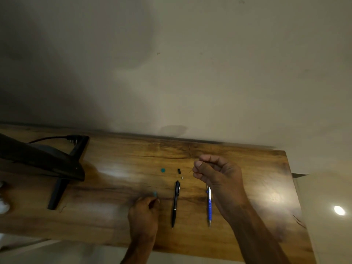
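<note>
The work looks like taking pens apart or putting one back together. A thin sliver (191, 171), too small to tell whether spring or refill tip, sticks out from the right hand (215, 174). That hand is raised above the desk (114, 216), its grip pinched together on the sliver between thumb and forefinger. The left hand (144, 212) rests low on the desk with fingers curled round a teal piece (155, 194), only its end showing past the fingertips.

Between the hands lies a black pen (175, 202), whole, and just under the right wrist a blue pen (209, 206), both with their tips towards the person. Beyond them sit three loose bits, apart from each other: a teal cap (162, 170), a short black piece (179, 170) and a tiny silver piece (182, 177).

I judge the step to be mid-assembly. The next move probably calls for bringing the two hands together and lining the sliver up with the teal piece's open end, a fine, steady job. A monitor (38, 159) stands at the left.
</note>
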